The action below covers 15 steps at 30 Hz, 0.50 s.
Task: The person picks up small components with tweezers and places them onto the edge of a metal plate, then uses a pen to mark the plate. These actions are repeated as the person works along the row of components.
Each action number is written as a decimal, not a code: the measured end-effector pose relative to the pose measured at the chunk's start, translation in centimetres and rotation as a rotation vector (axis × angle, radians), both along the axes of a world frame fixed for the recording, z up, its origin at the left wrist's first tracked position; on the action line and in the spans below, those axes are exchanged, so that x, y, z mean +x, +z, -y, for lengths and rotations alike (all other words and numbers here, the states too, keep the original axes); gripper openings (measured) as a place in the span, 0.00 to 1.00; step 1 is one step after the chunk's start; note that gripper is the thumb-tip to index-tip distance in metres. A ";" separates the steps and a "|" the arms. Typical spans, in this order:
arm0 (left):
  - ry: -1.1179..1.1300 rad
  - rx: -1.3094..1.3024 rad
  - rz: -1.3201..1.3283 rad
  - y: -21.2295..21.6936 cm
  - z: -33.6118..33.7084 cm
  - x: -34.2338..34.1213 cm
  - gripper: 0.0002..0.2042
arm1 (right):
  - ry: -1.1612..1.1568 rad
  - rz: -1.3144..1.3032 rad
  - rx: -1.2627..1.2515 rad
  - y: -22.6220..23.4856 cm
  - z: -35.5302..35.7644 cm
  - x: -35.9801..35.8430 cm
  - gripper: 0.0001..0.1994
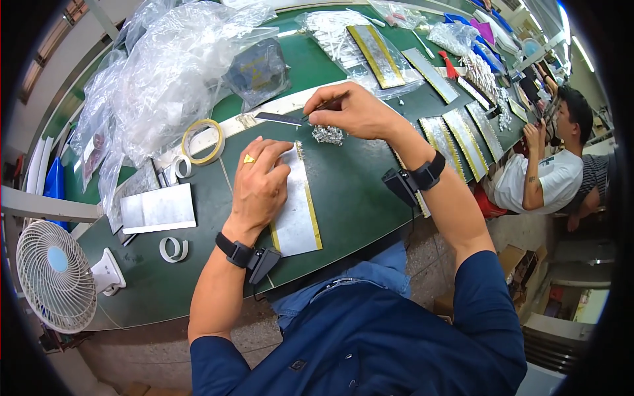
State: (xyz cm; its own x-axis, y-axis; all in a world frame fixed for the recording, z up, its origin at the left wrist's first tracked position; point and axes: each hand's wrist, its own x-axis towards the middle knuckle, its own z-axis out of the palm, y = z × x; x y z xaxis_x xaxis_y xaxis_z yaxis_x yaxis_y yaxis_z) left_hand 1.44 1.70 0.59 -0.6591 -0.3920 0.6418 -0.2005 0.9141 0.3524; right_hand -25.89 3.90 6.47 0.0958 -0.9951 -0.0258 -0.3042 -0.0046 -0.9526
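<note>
My left hand [259, 178] is bent over the left side of a flat metal plate [298, 221], holding it against the green tabletop. Yellow strips run along the plate's long edges, and tiny pieces line its upper right edge. In my right hand [353, 112] is a thin dark tool that looks like tweezers [333, 101], pinched between the fingers. Its tip is just over a small heap of tiny silvery parts [328, 134]. A dark flat blade-like strip [279, 119] lies left of that tip.
Clear plastic bags [165, 72] pile up at the back left, near a tape roll [216, 140]. A white fan [59, 270] stands left. More edged plates [465, 142] lie to the right, where another person [548, 165] sits. White sticks [333, 33] fill a bag at the back.
</note>
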 end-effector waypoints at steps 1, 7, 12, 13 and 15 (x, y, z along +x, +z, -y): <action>0.007 -0.002 0.006 -0.1 0.1 0.0 0.07 | 0.047 -0.110 -0.017 0.3 0.3 0.2 0.09; 0.020 -0.029 0.015 -0.1 0.2 0.1 0.04 | 0.181 -0.400 -0.043 1.1 1.6 0.4 0.09; 0.034 -0.029 0.018 -0.2 0.2 0.3 0.05 | 0.184 -0.415 -0.028 1.2 2.1 0.9 0.10; 0.033 -0.026 0.016 -0.3 0.2 0.3 0.05 | 0.186 -0.413 -0.034 1.2 2.2 0.9 0.10; 0.032 -0.023 0.015 -0.3 0.3 0.2 0.05 | 0.189 -0.408 -0.047 1.0 2.2 0.9 0.10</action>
